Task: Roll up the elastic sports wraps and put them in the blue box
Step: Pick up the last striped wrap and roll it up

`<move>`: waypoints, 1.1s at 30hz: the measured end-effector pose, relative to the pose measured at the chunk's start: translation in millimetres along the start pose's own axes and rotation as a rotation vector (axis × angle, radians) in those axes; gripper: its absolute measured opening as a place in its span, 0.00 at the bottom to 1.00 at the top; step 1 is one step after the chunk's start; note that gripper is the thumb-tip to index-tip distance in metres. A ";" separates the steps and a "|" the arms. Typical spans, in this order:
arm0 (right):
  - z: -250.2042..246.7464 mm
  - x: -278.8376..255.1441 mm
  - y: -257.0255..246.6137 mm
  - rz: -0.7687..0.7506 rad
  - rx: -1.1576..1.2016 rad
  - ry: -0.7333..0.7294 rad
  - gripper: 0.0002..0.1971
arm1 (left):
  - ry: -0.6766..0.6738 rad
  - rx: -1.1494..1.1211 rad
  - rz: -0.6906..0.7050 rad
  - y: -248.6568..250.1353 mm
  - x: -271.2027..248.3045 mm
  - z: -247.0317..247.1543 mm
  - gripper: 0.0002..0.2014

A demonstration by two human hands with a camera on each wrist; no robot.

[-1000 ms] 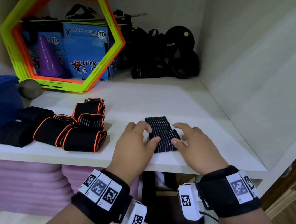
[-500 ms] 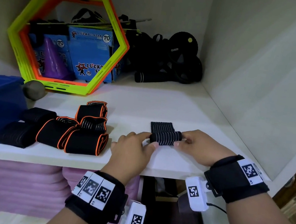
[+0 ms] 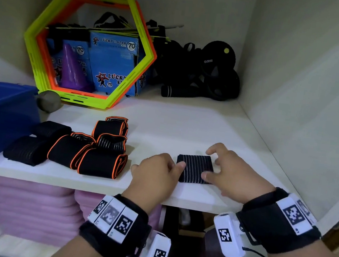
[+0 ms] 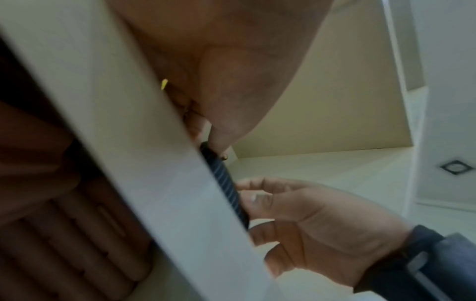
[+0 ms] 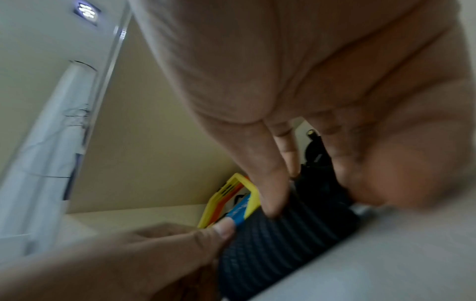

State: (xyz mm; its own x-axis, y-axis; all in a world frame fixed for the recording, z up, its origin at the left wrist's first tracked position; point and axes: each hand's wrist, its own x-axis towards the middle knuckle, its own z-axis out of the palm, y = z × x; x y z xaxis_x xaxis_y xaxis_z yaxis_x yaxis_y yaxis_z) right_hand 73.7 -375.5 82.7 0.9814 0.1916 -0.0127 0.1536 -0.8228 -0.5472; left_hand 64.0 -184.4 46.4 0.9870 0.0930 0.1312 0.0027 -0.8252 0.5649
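A black wrap with thin white stripes (image 3: 194,168) lies rolled up near the front edge of the white shelf (image 3: 186,126). My left hand (image 3: 170,167) holds its left end, the thumb pressed on it. My right hand (image 3: 216,164) grips its right end with thumb in front and fingers behind. The left wrist view shows the wrap (image 4: 226,183) edge-on, and the right wrist view shows it (image 5: 278,240) between both thumbs. The blue box (image 3: 0,110) stands at the far left of the shelf. Its inside is out of view.
Several folded orange-edged wraps (image 3: 101,151) and two plain black ones (image 3: 30,148) lie left of my hands. Behind stand hexagon rings (image 3: 88,46), blue cartons, a purple cone, a grey ball (image 3: 48,100) and black gear (image 3: 204,72). A wall closes the right side.
The striped wrap lay flat under my fingers, then half rolled with a flat tail behind. Now it is one thicker roll, and both hands have shifted slightly forward on it.
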 end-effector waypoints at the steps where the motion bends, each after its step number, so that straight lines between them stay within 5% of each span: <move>1: -2.6 -1.9 -4.4 -0.051 -0.094 -0.034 0.20 | 0.011 -0.014 0.027 2.2 -4.3 -6.3 0.17; 7: -2.5 5.1 -46.9 -0.248 -0.396 -0.144 0.16 | 0.227 0.149 0.134 -17.8 -25.7 -71.3 0.06; 16: 2.7 63.1 -107.4 -0.422 -0.750 -0.288 0.18 | 0.298 0.391 -0.114 -97.7 -21.9 -104.2 0.18; 29: 20.7 128.4 -142.1 -0.488 -0.751 -0.316 0.06 | 0.395 0.346 -0.236 -124.5 -29.4 -97.1 0.16; 33: 27.8 136.3 -145.8 -0.527 -0.722 -0.321 0.15 | 0.416 0.282 -0.238 -126.3 -29.4 -96.3 0.12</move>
State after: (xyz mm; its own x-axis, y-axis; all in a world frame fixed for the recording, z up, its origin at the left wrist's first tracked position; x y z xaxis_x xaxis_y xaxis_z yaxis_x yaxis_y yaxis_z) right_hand 181.9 -214.6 137.5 0.7031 0.6823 -0.2002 0.7074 -0.6997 0.0998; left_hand 19.1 -29.3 49.6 0.8076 0.4596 0.3696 0.3168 -0.8666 0.3856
